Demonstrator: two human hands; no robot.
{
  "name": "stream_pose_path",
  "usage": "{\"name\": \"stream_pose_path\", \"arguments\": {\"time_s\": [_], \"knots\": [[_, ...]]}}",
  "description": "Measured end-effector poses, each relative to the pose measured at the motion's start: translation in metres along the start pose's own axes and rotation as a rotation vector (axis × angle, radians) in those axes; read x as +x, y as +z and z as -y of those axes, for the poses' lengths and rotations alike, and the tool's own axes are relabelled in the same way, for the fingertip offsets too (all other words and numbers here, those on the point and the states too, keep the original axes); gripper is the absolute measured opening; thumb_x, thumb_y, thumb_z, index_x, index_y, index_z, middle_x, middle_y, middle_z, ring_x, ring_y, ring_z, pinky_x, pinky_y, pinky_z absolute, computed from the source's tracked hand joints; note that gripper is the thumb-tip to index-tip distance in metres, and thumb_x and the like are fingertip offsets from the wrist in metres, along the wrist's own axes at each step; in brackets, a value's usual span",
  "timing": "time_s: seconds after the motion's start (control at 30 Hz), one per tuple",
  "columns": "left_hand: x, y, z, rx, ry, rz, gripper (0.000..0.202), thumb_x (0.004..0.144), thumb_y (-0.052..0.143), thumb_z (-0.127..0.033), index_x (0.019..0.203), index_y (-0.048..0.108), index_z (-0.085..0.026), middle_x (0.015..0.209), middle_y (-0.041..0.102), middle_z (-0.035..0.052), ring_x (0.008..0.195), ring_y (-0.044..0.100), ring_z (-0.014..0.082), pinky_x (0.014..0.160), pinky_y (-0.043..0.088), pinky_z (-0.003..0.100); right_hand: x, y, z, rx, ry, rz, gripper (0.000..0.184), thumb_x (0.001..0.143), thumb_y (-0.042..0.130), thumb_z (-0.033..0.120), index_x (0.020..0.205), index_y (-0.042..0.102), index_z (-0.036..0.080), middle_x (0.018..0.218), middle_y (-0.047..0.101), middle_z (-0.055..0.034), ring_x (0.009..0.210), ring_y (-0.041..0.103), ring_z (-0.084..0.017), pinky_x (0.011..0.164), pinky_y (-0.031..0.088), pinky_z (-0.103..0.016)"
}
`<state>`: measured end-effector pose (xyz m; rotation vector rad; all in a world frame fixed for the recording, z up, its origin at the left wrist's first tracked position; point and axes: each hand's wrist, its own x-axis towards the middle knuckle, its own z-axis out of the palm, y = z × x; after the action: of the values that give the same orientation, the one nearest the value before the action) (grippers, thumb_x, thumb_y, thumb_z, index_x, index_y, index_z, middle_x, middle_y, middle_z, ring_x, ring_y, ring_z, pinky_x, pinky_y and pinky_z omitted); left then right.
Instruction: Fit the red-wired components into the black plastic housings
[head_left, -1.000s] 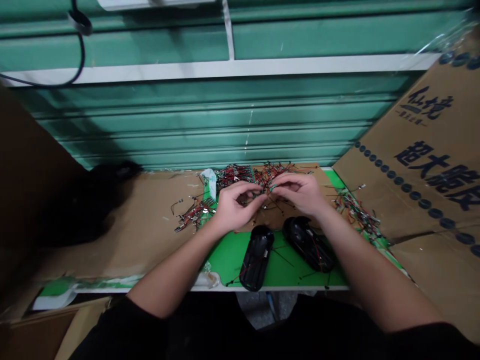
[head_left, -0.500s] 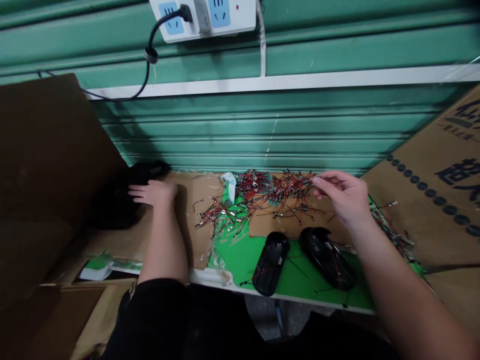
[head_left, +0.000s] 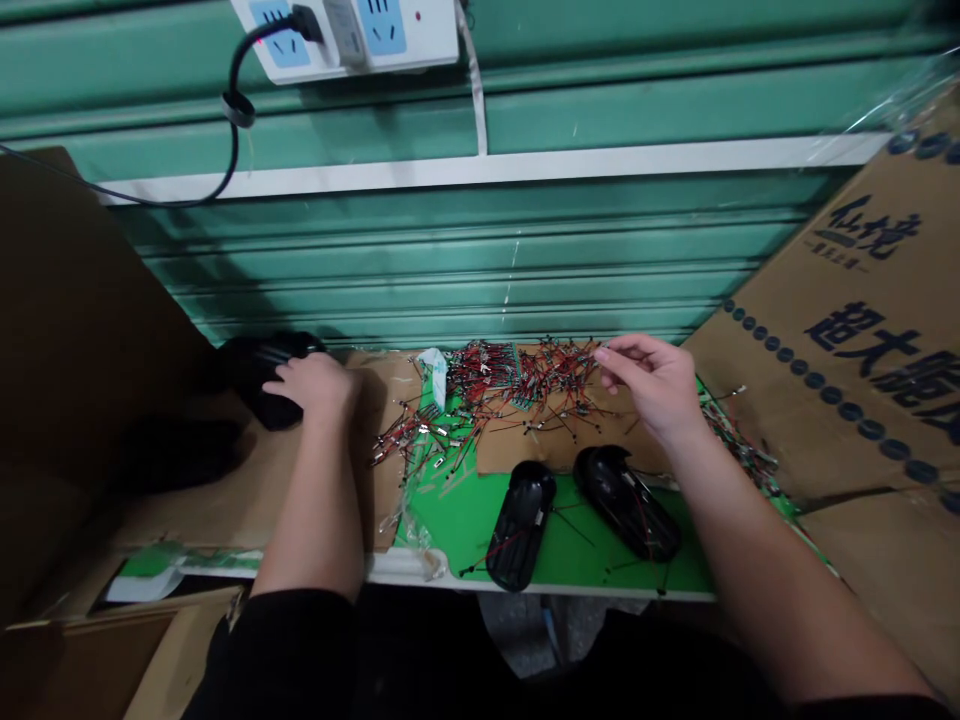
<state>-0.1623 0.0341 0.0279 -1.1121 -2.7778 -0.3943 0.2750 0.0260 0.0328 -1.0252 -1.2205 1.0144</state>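
Note:
My left hand point(head_left: 316, 388) is closed over the near edge of a glossy black plastic shell point(head_left: 262, 372) on the cardboard at the left. Its thumb is hidden. A second dark piece point(head_left: 180, 455) lies lower left in shadow. My right hand point(head_left: 651, 385) pinches with thumb and forefinger at the right end of a tangled heap of red and black wire leads point(head_left: 551, 370). What sits between those fingertips is too small to make out. Nearer me lie two open black shells, one upright point(head_left: 521, 525) and one slanted point(head_left: 630, 505), both with thin wires inside.
A looser bunch of leads point(head_left: 420, 430) lies left of the heap, by a white-and-blue scrap point(head_left: 433, 375). Cardboard walls flank the green bench point(head_left: 450, 520), left point(head_left: 75, 330) and right point(head_left: 862, 350). Behind stands a green ribbed shutter point(head_left: 465, 260) with a power strip point(head_left: 352, 40).
The view has shifted to the right. My left hand has gone from spread fingers to curled ones on a black shell, which now lies apart from the other dark piece. My right hand stays pinched by the heap.

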Motion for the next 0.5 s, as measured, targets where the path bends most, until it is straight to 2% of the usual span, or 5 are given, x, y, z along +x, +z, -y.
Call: {"name": "stream_pose_path", "arguments": {"time_s": [0.07,0.13,0.27,0.33,0.5], "knots": [[-0.006,0.0,-0.008,0.033,0.049,0.047,0.041,0.076,0.071,-0.028,0.11,0.069,-0.005,0.12,0.068,0.0306,0.126,0.056,0.0475,0.115,0.027,0.067,-0.001,0.001,0.0,-0.015,-0.001,0.011,0.041,0.066,0.093,0.049,0.084,0.071,0.02,0.069,0.068,-0.0007,0.054,0.06,-0.012,0.048,0.05,-0.026],[-0.008,0.002,-0.011,0.013,0.07,0.086,0.043,0.073,0.074,-0.031,0.109,0.069,-0.007,0.114,0.07,0.0277,0.118,0.062,0.044,0.111,0.038,0.06,-0.001,0.001,0.0,-0.018,-0.004,0.016,0.042,0.066,0.093,0.05,0.084,0.07,0.02,0.068,0.068,-0.0007,0.054,0.059,-0.012,0.049,0.05,-0.026],[-0.005,0.011,0.0,-0.11,0.152,-0.088,0.064,0.072,0.074,-0.03,0.131,0.059,-0.01,0.137,0.055,0.0275,0.125,0.056,0.0428,0.103,0.049,0.052,-0.001,0.002,0.0,0.007,-0.004,0.02,0.043,0.065,0.094,0.049,0.084,0.07,0.02,0.069,0.068,-0.0006,0.054,0.06,-0.012,0.049,0.05,-0.026],[0.0,0.017,0.007,-0.143,0.25,-0.121,0.072,0.071,0.074,-0.027,0.139,0.056,-0.014,0.145,0.047,0.025,0.13,0.05,0.0438,0.105,0.048,0.053,-0.002,0.002,0.001,0.013,0.006,0.02,0.042,0.065,0.094,0.048,0.084,0.07,0.019,0.07,0.068,-0.001,0.055,0.06,-0.012,0.049,0.05,-0.025],[0.006,0.024,0.012,-0.09,0.363,0.025,0.065,0.071,0.071,-0.028,0.136,0.067,-0.025,0.145,0.048,0.0212,0.131,0.043,0.0486,0.106,0.04,0.066,-0.002,0.001,0.001,-0.019,0.005,0.025,0.042,0.066,0.093,0.05,0.084,0.07,0.02,0.069,0.068,-0.0007,0.055,0.06,-0.012,0.048,0.05,-0.026]]}}
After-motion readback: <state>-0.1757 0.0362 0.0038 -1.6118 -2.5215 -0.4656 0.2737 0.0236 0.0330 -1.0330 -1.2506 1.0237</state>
